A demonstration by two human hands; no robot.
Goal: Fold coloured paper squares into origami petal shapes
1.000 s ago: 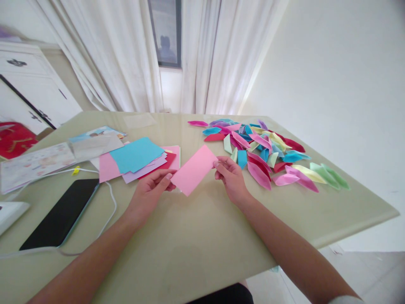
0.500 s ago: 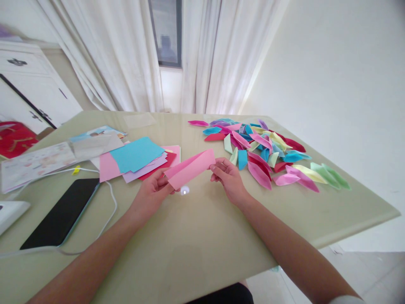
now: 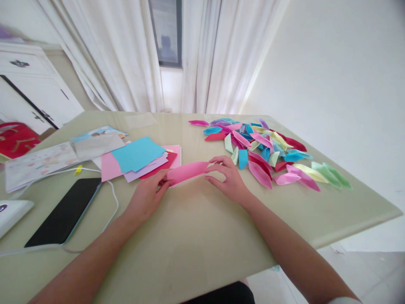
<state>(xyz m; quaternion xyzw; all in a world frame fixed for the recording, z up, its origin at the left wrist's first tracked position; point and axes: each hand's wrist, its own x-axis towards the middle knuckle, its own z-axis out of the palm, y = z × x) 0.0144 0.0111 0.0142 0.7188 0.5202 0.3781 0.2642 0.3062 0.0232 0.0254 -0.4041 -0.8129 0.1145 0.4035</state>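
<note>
A pink strip of folded paper [image 3: 188, 172] is held low over the table, lengthwise between my two hands. My left hand [image 3: 152, 190] pinches its left end between thumb and fingers. At the right end is my right hand [image 3: 228, 179], its fingers curved and the thumb apart from them. Its fingertips reach the paper's upper right corner; whether they press on it I cannot tell. Behind my left hand lies a stack of coloured paper sheets with a blue sheet [image 3: 139, 154] on top. Beyond my right hand spreads a pile of folded paper pieces [image 3: 261, 169] in many colours.
A black-screened phone [image 3: 65, 213] and a white cable [image 3: 115, 207] lie on the left of the table [image 3: 190, 249]. A white device [image 3: 14, 215] stands at the left edge. Printed sheets [image 3: 41, 164] rest behind the phone. White curtains [image 3: 126, 55] hang beyond the table.
The pink paper has been lowered and turned nearer level, its inner side now facing me. My right hand's fingers have spread from a pinch at its right end.
</note>
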